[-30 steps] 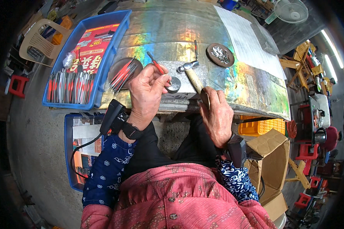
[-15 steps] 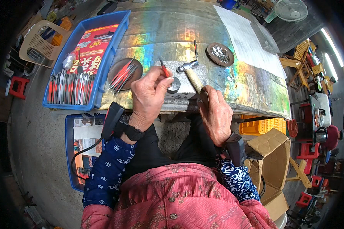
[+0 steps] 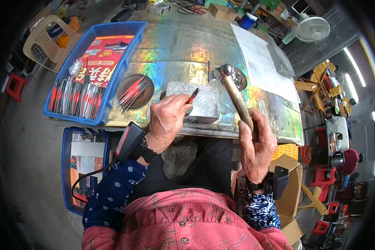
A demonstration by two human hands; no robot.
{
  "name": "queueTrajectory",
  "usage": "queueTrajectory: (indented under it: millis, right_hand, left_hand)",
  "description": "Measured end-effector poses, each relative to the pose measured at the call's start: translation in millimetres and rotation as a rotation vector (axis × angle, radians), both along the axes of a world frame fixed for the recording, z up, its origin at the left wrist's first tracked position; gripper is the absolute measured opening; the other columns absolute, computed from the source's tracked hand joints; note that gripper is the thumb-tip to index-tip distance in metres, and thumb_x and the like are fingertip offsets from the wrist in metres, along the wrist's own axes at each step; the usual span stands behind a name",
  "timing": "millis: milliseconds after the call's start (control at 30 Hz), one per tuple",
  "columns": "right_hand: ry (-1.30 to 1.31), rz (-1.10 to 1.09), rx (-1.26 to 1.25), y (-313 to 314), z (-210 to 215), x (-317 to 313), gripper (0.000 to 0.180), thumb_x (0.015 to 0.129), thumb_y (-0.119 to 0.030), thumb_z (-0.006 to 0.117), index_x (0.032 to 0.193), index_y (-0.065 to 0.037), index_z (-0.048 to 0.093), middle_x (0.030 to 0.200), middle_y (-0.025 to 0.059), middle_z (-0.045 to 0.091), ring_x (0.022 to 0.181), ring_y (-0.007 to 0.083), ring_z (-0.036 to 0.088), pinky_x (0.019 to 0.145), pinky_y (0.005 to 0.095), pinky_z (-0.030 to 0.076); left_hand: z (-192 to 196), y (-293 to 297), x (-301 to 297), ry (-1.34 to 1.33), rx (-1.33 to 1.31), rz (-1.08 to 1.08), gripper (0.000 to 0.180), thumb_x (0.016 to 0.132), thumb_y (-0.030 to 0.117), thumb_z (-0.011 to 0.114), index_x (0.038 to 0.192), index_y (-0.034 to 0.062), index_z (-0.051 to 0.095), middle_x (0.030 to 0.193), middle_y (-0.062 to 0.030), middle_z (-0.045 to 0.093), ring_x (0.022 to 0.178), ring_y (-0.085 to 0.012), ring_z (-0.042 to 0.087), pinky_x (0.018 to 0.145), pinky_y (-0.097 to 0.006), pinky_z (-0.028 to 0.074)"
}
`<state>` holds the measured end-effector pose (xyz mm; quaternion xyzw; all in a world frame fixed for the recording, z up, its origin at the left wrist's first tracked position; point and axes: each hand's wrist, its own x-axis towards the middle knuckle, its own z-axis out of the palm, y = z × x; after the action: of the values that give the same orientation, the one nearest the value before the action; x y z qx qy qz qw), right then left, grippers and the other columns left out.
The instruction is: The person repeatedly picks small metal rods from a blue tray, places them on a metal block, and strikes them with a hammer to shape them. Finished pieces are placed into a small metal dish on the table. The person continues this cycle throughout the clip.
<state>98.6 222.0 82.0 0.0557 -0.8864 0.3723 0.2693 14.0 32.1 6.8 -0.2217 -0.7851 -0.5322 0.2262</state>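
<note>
My left hand (image 3: 167,120) is closed at the near left edge of a grey speckled stone block (image 3: 208,98). Its thumb and fingers pinch a slim red-and-black tool (image 3: 193,96), tip pointing up and away. Below these fingers a dark round piece (image 3: 188,110) shows only in part. Held up by my right hand (image 3: 258,146) is a small hammer (image 3: 237,98) with a pale wooden handle and a shiny rounded metal head. The hammer head is above and beyond the block's right side, apart from the tool.
Left of the block, a brown dish (image 3: 145,96) holds several red-and-silver slim pieces. Behind the hammer stands another dish (image 3: 242,82) of small metal bits, partly hidden. A blue tray (image 3: 141,31) with rows of similar slim pieces lies far left. One thin dark piece (image 3: 209,71) lies beyond the block.
My right hand has raised the hammer off the block and moved right. My left hand still holds the slim tool, now turned to lean right. The view has shifted slightly.
</note>
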Motion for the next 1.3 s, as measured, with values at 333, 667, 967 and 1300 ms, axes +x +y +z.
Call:
queueTrajectory:
  millis: [333, 667, 967, 1300]
  right_hand:
    - [0.049, 0.138, 0.214, -9.8, 45.0, 16.5, 0.027, 0.084, -0.001, 0.066, 0.110, 0.005, 0.063, 0.083, 0.0158, 0.064, 0.068, 0.0197, 0.065, 0.065, 0.0283, 0.051]
    - [-0.152, 0.105, 0.187, -12.6, 48.7, 9.8, 0.029, 0.089, -0.005, 0.065, 0.116, 0.003, 0.062, 0.081, 0.0188, 0.066, 0.063, 0.0233, 0.064, 0.062, 0.0301, 0.051]
    - [0.029, 0.075, 0.045, -8.7, 74.1, 24.1, 0.028, 0.089, -0.003, 0.059, 0.115, 0.007, 0.063, 0.081, 0.0111, 0.067, 0.063, 0.0123, 0.059, 0.061, 0.0259, 0.049]
    - [-0.190, 0.097, 0.090, -9.7, 60.1, 12.8, 0.026, 0.089, -0.004, 0.064, 0.113, 0.004, 0.063, 0.076, 0.0160, 0.065, 0.060, 0.0165, 0.058, 0.060, 0.0269, 0.049]
  left_hand:
    - [-1.9, -0.3, 1.0, 0.007, -0.030, 0.025, 0.014, 0.082, 0.002, 0.071, 0.094, -0.0032, 0.066, 0.084, -0.0157, 0.068, 0.073, -0.0276, 0.068, 0.063, -0.032, 0.052]
    - [-2.8, 1.9, 0.7, 0.040, 0.023, 0.024, 0.013, 0.080, 0.003, 0.068, 0.091, 0.0008, 0.063, 0.079, -0.0174, 0.062, 0.074, -0.0374, 0.062, 0.061, -0.041, 0.048]
    - [-4.6, 2.8, 1.2, 0.005, 0.048, 0.018, 0.013, 0.080, 0.001, 0.068, 0.092, -0.0005, 0.063, 0.080, -0.0177, 0.064, 0.075, -0.0366, 0.064, 0.062, -0.040, 0.049]
    - [-2.9, 1.2, 1.8, 0.016, 0.060, 0.007, 0.016, 0.078, -0.002, 0.069, 0.093, -0.0019, 0.065, 0.082, -0.0191, 0.065, 0.077, -0.0371, 0.065, 0.063, -0.039, 0.050]
